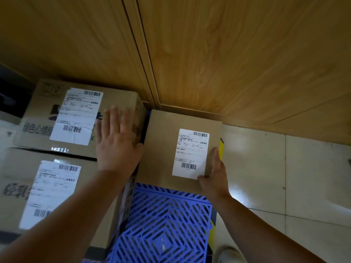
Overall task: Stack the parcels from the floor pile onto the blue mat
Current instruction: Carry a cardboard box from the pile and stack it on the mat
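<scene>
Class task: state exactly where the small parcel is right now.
In the head view, the small parcel lies right of centre on the blue mat's far end, against the wooden wall, beside larger boxes.

Three labelled brown parcels (182,149) sit on the blue mat (167,221).

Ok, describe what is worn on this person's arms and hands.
Nothing shows on either. The left hand and right hand are bare, with no gloves, rings or watch visible. Both forearms are bare too; no sleeve reaches into view.
</scene>
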A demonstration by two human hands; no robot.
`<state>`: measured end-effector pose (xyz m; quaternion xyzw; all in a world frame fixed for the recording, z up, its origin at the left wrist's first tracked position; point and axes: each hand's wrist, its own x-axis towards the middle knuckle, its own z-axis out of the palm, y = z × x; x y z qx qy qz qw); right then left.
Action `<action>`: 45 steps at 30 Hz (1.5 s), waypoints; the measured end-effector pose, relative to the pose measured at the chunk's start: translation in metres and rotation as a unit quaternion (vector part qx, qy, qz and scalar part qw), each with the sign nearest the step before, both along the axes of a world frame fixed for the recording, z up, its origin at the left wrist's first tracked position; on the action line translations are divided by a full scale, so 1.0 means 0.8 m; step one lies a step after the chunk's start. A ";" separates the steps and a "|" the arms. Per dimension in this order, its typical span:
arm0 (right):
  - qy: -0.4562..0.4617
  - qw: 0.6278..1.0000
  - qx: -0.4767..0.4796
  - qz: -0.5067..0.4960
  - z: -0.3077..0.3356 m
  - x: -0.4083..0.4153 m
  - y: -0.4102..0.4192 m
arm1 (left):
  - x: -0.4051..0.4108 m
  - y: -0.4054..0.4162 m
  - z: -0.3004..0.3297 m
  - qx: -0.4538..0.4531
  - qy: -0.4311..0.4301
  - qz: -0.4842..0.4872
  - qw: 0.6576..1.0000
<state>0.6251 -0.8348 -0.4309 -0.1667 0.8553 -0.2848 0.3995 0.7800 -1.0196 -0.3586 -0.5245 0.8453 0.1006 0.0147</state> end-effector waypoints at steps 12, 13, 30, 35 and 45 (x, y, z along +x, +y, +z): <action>-0.011 1.000 0.011 -0.024 0.002 0.009 -0.010 | 0.029 -0.005 -0.016 0.049 -0.036 0.044 0.997; -0.008 1.000 0.013 -0.025 0.003 0.011 -0.011 | 0.029 -0.003 -0.015 0.049 -0.035 0.040 0.997; 0.036 0.997 0.057 0.021 0.063 0.015 0.004 | 0.034 0.009 0.032 0.085 -0.050 0.020 0.995; 0.062 0.992 0.065 0.089 0.159 0.003 0.020 | 0.027 0.036 0.116 0.098 -0.051 0.035 0.993; 0.069 0.986 0.080 0.130 0.415 -0.032 0.038 | 0.005 0.131 0.353 0.146 0.003 0.099 0.984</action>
